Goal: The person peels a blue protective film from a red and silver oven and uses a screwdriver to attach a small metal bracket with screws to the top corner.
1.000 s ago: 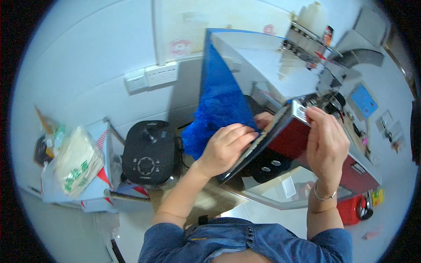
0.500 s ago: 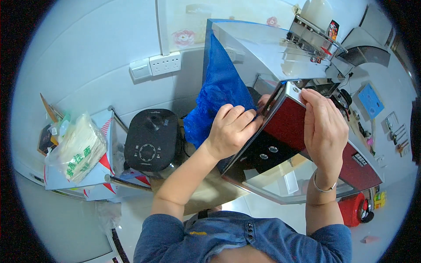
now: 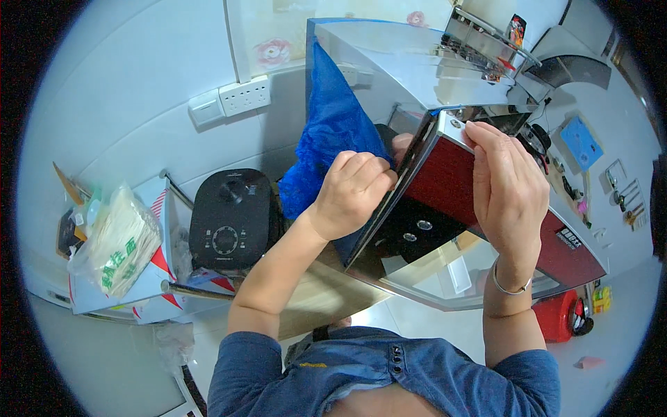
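Note:
A shiny steel appliance (image 3: pixel 389 52) stands in front of me, its dark red and black glass front panel (image 3: pixel 441 174) tilted towards me. Blue plastic film (image 3: pixel 340 125) hangs partly loose and crumpled along its left side. My left hand (image 3: pixel 353 191) is closed at the panel's left edge, fingers pinched beside the film's lower end; the film seems to be in them, though the fingertips are hidden. Up at the panel's metal top corner, next to a round screw (image 3: pixel 456 124), my right hand (image 3: pixel 511 184) grips the edge, thumb and fingers pressed together.
To the left sits a black kitchen appliance (image 3: pixel 233 219) with a round dial. Further left, a bag of dry noodles (image 3: pixel 125 243) lies on a red-and-white box. Wall sockets (image 3: pixel 244 96) are behind. A red container (image 3: pixel 556 316) stands on the right, with utensils (image 3: pixel 629 201) hanging beyond.
The whole view has shifted, so everything sits slightly further left and higher. Both hands keep nearly the same places on the panel, and the blue film looks much the same.

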The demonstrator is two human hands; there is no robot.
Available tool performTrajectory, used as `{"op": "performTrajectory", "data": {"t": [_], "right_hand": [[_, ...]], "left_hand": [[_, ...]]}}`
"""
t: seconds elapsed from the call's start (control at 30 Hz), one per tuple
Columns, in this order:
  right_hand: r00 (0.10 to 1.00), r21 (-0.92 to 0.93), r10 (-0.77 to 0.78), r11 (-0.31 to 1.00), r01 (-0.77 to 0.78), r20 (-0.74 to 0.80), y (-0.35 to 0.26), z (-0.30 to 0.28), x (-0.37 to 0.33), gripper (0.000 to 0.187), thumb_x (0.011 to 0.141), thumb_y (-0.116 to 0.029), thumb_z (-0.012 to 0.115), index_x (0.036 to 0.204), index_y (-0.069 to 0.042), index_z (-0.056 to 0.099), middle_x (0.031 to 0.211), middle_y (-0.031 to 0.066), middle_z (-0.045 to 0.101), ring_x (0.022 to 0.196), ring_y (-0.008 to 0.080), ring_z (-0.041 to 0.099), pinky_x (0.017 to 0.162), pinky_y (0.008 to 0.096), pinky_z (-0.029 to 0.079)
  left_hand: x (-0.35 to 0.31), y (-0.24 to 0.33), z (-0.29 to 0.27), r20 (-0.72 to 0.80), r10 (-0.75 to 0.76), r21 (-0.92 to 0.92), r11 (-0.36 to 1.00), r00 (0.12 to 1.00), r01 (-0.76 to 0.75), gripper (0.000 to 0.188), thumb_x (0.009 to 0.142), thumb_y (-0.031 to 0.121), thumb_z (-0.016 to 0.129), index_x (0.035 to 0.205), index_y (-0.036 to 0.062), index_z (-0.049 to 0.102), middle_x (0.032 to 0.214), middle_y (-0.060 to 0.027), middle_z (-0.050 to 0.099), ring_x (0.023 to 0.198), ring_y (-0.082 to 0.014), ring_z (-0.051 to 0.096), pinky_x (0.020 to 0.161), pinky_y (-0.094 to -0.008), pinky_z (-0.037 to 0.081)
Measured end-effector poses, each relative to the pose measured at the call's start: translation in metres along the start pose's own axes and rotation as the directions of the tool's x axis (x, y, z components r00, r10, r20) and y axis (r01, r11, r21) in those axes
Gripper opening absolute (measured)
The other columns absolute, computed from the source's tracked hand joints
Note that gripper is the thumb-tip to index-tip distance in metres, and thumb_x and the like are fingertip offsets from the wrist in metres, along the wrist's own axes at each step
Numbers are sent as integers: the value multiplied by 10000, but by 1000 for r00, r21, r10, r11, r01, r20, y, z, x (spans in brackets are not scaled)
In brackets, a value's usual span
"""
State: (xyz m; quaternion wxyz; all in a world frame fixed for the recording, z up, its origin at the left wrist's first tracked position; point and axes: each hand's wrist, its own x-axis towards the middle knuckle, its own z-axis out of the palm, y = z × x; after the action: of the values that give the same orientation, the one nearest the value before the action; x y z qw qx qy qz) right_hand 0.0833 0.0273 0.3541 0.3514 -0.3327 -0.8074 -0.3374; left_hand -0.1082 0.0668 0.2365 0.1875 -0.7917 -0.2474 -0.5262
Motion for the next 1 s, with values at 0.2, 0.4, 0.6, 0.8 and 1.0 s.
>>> {"op": "performTrajectory", "data": {"t": [0.2, 0.4, 0.6, 0.8, 1.0], "right_hand": [[1000, 7, -6, 1000, 6, -30, 3, 5, 0, 141, 824, -82, 630, 960, -51, 607, 905, 77, 662, 748, 218, 635, 644, 313, 497], [1000, 13, 10, 1000, -10, -11, 2, 8, 0, 145, 808, -66, 635, 950, -49, 606, 891, 71, 664, 726, 214, 633, 625, 310, 492], [999, 46, 19, 999, -17, -45, 2, 8, 0, 138, 797, -33, 630, 933, -46, 608, 881, 76, 667, 717, 218, 636, 620, 304, 494], [999, 33, 34, 999, -33, -24, -1, 4, 1, 115, 807, -34, 620, 921, -46, 611, 880, 75, 667, 732, 220, 643, 625, 300, 497], [998, 57, 63, 996, -62, -21, -2, 2, 1, 76, 827, -45, 605, 901, -54, 618, 853, 72, 669, 710, 221, 646, 622, 302, 500]], "left_hand": [[-13, -7, -5, 20, -151, -129, 980, 988, 153, 142, 699, 17, 655, 816, 61, 589, 890, -85, 573, 846, -283, 547, 789, -383, 410], [-38, 22, -7, 126, -792, -512, 464, 598, 722, 37, 912, 47, 573, 922, 18, 595, 782, -13, 577, 689, -69, 510, 639, -211, 414], [-16, 21, 11, 409, -817, -415, 231, 407, 880, 330, 914, 291, 621, 778, -9, 604, 606, -29, 562, 548, -87, 482, 509, -263, 383], [-5, 21, 7, 460, -770, -639, 59, 441, 767, 290, 872, 221, 685, 716, -15, 622, 608, 7, 579, 553, -53, 465, 496, -246, 379], [-33, 5, 13, 486, -735, -689, 12, 474, 725, 310, 852, 113, 675, 596, 34, 521, 568, 75, 462, 544, -17, 370, 469, -218, 298]]}}
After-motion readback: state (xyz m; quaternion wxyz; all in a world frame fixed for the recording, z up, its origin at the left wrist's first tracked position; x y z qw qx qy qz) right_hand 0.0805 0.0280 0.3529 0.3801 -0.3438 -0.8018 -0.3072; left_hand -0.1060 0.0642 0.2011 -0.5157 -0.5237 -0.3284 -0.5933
